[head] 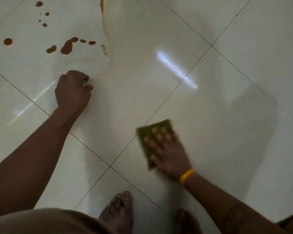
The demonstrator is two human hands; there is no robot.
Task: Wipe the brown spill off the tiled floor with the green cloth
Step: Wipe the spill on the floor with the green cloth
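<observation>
The right hand (167,152) and the green cloth (155,130) under it are smeared by motion blur, so the cloth's edges and weave cannot be read. The fingers cover most of the cloth's middle. Far beyond the left hand (72,91), the brown spill (67,47) runs off the top edge along a thin streak. That hand's curled fingertips hide whatever they touch. Nearer than both hands, two bare feet (118,213) are cut by the bottom edge, dim and soft.
</observation>
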